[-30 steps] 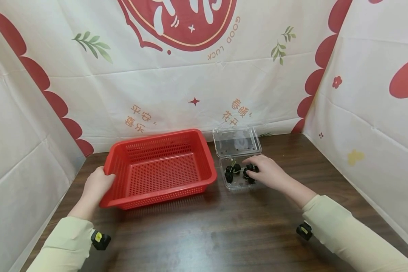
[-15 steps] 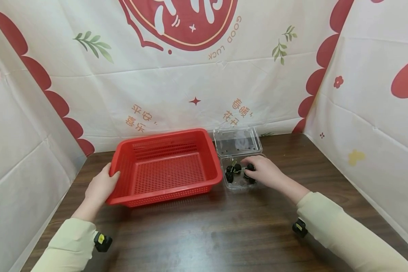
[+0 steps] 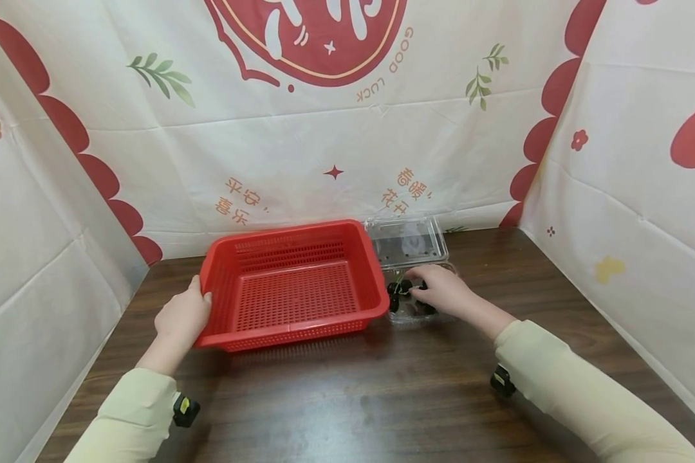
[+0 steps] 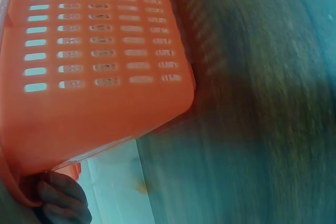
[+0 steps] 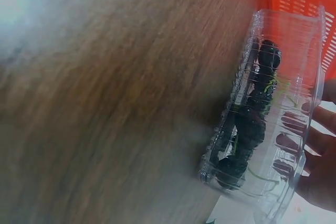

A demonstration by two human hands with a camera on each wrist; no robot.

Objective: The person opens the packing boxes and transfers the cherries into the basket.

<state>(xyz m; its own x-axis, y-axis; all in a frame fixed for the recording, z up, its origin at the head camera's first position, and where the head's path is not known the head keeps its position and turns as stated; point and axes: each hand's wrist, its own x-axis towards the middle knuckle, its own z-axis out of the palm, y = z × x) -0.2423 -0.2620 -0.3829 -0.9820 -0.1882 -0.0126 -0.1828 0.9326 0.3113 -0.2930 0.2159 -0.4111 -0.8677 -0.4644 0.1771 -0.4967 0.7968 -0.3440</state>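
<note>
In the head view my left hand (image 3: 182, 315) grips the left rim of a red plastic basket (image 3: 292, 326) with slotted walls. The left wrist view has its fingers (image 4: 62, 199) curled at the rim beside the basket wall (image 4: 100, 111). To the right stands a clear plastic clamshell box (image 3: 408, 243), lid folded back. Dark, round fruits with green stems, like black grapes (image 3: 405, 287), lie in it. My right hand (image 3: 447, 292) reaches into the box above them, thumb and forefinger apart. Through the clear wall (image 5: 294, 35), its fingertips show above the grapes (image 5: 249, 129).
The dark wooden table (image 3: 347, 399) carries both containers near its back edge. A printed white cloth (image 3: 301, 148) hangs behind them and along both sides. The basket's right rim overlaps the box's left edge in the head view.
My left hand has shifted the basket rightward against the box, covering its left edge from view. My right hand has moved slightly left within the box, toward the left-hand grapes.
</note>
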